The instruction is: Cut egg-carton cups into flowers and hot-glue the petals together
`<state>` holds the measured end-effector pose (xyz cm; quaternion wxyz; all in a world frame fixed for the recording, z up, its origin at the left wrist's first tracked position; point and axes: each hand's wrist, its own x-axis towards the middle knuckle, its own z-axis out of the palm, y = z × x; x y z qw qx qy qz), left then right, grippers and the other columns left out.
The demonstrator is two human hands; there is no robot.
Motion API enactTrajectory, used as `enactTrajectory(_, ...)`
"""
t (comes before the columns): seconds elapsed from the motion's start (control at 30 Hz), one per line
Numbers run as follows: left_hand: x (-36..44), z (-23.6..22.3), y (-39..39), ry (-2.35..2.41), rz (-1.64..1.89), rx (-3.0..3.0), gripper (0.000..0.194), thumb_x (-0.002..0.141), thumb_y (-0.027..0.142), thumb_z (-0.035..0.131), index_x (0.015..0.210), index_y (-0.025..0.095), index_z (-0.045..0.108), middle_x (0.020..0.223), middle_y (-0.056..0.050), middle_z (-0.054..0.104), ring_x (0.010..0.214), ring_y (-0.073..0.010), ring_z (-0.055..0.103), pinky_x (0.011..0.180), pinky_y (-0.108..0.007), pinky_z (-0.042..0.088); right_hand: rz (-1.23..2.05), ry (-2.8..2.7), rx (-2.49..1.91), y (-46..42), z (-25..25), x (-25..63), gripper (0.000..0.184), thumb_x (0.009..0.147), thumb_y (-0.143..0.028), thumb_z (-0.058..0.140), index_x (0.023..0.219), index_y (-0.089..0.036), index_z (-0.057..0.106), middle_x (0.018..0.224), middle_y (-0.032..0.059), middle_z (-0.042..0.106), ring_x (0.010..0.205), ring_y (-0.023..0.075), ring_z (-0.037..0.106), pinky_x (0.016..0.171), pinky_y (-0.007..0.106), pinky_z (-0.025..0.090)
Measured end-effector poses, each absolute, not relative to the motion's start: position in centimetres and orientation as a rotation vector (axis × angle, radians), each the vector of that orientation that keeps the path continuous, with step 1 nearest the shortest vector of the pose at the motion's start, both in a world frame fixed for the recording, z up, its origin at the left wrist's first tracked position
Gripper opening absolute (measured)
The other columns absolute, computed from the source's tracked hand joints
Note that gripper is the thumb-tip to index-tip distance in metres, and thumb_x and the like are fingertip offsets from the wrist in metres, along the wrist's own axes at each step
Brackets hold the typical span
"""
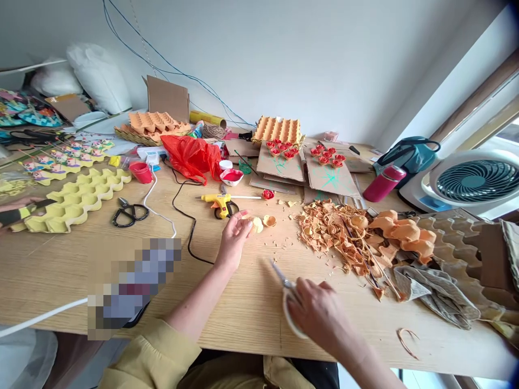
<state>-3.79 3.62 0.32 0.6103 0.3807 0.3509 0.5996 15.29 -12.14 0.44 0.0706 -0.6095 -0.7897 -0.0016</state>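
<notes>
Between the fingertips of my left hand (232,240) is a small pale egg-carton cup (257,225), pinched above the table. Just to its right, an orange egg-carton cup (270,220) rests on the wood. My right hand (318,308) grips scissors (286,282) with white handles, low over the table and a little blurred. Their blades point up and left, apart from the pale cup. Beyond my left hand lies a yellow glue gun (219,203) with a white glue stick in its back. A red paper flower (268,194) lies near the stick's end.
Orange carton scraps (330,232) are heaped at right, before a pink bottle (384,183) and a fan (474,181). Red flowers stand on cardboard (281,165) at the back. At left, another person's hand (16,208) is by a yellow egg tray (77,200). Black scissors (130,212) lie nearby.
</notes>
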Motion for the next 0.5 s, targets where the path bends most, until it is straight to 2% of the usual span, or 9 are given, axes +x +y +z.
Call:
enactTrajectory(0.17,-4.0,0.4,3.6,0.915,1.364,1.104,0.052,0.072,0.036,0.083,0.116,0.017,0.061,0.092,-0.004,0.073,0.088,-0.0161,0.067,0.086,-0.028,0.05,0.113,-2.391,-1.925,-9.5,1.0,12.5,0.012,0.091,-0.033,0.056,0.088,-0.022,0.06,0.079,0.0022,0.07,0.064,0.0177,0.064,0.069,0.032,0.035)
enactTrajectory(0.37,-4.5,-0.4,3.7,1.028,1.241,1.431,0.036,0.083,0.04,0.072,0.109,0.017,0.064,0.104,-0.01,0.076,0.095,-0.0216,0.071,0.085,-0.033,0.053,0.062,-2.157,-2.224,-7.3,1.0,19.1,0.018,0.094,-0.036,0.052,0.088,-0.02,0.058,0.08,0.0069,0.072,0.065,0.0207,0.066,0.064,0.032,0.034)
enactTrajectory(0.5,-4.2,-0.6,2.7,1.068,1.125,1.809,0.033,0.092,0.031,0.062,0.124,0.022,0.06,0.097,-0.005,0.077,0.091,-0.0191,0.072,0.086,-0.033,0.053,0.144,-2.028,-2.335,-7.7,1.0,22.6,0.019,0.092,-0.039,0.057,0.084,-0.022,0.055,0.076,0.0044,0.07,0.066,0.0209,0.066,0.057,0.03,0.032)
